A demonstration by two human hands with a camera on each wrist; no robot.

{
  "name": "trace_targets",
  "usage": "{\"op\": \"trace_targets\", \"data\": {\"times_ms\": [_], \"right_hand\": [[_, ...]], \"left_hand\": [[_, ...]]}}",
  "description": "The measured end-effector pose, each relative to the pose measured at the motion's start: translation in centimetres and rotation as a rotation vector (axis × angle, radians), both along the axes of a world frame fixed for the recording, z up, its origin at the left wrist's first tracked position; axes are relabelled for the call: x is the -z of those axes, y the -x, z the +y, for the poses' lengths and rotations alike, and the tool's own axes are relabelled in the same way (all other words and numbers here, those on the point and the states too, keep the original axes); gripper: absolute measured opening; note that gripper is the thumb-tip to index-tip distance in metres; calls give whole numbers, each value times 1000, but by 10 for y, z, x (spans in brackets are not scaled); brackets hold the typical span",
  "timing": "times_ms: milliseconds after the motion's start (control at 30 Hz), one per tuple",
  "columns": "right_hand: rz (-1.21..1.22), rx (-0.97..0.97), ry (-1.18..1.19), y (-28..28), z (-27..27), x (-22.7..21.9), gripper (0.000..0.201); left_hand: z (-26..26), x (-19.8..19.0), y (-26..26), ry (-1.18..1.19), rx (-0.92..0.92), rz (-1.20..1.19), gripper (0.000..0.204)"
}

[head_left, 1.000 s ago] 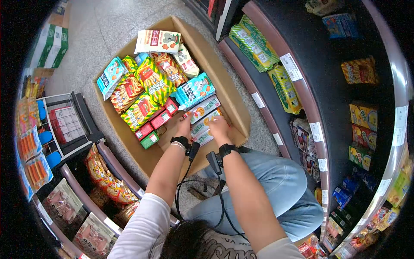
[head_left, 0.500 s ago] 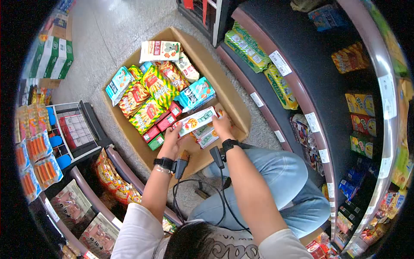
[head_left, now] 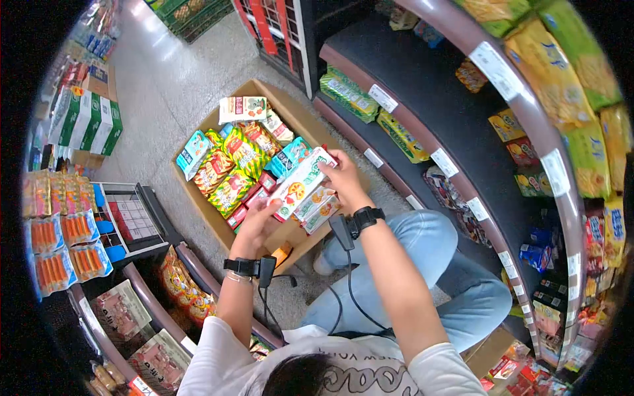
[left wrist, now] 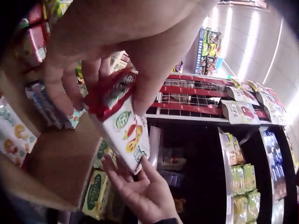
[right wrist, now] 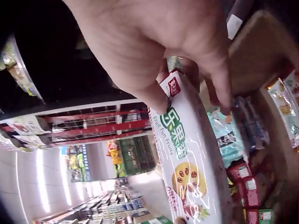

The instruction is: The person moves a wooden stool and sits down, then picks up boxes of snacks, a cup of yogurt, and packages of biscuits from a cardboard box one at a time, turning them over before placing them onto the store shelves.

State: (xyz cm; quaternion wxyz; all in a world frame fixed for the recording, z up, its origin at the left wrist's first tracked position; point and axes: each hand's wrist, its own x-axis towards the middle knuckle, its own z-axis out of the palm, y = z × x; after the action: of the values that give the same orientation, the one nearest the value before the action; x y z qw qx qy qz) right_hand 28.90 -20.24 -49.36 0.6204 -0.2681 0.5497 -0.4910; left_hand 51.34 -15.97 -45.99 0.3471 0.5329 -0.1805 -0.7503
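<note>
A long white "Fruit Fun Fruity" snack box (head_left: 302, 186) with printed fruit on its face is held up at a slant over the near part of a cardboard carton (head_left: 305, 122). My left hand (head_left: 254, 223) grips its lower left end, the red end in the left wrist view. At the other end my right hand (head_left: 345, 179) holds it, with the thumb on the printed face, as the right wrist view shows. Beneath it in the carton lie similar white boxes (head_left: 317, 210). Green-and-yellow striped snack bags (head_left: 243, 153), a blue bag (head_left: 290, 157) and red boxes fill the rest.
Curved store shelves (head_left: 422, 99) with price tags and packets rise on the right. Lower shelves with snack bags (head_left: 185, 284) stand at the left, beside a wire rack (head_left: 135, 214). Green-and-white cartons (head_left: 89, 122) are stacked on the far-left floor. Cables hang from both wrists.
Both hands have lifted the white snack box out of its row in the carton and tilted it upward. The head view has shifted, showing more of the aisle.
</note>
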Motion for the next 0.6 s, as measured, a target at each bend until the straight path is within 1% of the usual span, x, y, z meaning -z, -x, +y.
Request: {"op": "trace_targets", "data": {"times_ms": [33, 67, 100, 133, 167, 200, 233, 267, 300, 367, 400, 433, 533, 567, 600], "right_hand": [[49, -10, 72, 6, 4, -10, 27], [99, -21, 144, 12, 7, -19, 27], [248, -31, 256, 15, 10, -30, 29], [284, -50, 303, 18, 15, -40, 30], [320, -69, 349, 21, 20, -50, 31], [355, -89, 394, 22, 27, -70, 32], [444, -117, 466, 22, 33, -90, 35], [455, -134, 515, 21, 38, -99, 37], [471, -149, 555, 19, 41, -105, 40], [484, -179, 586, 17, 51, -116, 46], [484, -192, 578, 16, 60, -132, 48], [484, -204, 569, 16, 67, -142, 50], [591, -66, 682, 18, 83, -151, 54], [514, -73, 615, 21, 90, -151, 54], [565, -100, 540, 27, 99, -153, 55]], "left_hand": [[4, -12, 6, 3, 93, -123, 38], [8, -14, 12, 92, 218, -138, 40], [12, -20, 19, 182, 342, -153, 43], [15, -28, 27, 271, 464, -170, 46], [21, -37, 34, 281, 536, -142, 46], [24, -49, 44, 271, 529, -90, 44], [27, -59, 53, 261, 522, -38, 43], [28, -68, 59, 250, 515, 12, 42], [28, -74, 63, 323, 538, -52, 46], [29, -90, 74, 360, 366, -49, 44], [29, -99, 79, 378, 281, -46, 43], [28, -108, 77, 417, 374, -222, 45], [34, -109, 85, 476, 285, -98, 43], [36, -111, 89, 441, 237, -74, 40], [38, -116, 92, 413, 177, 11, 41]]}}
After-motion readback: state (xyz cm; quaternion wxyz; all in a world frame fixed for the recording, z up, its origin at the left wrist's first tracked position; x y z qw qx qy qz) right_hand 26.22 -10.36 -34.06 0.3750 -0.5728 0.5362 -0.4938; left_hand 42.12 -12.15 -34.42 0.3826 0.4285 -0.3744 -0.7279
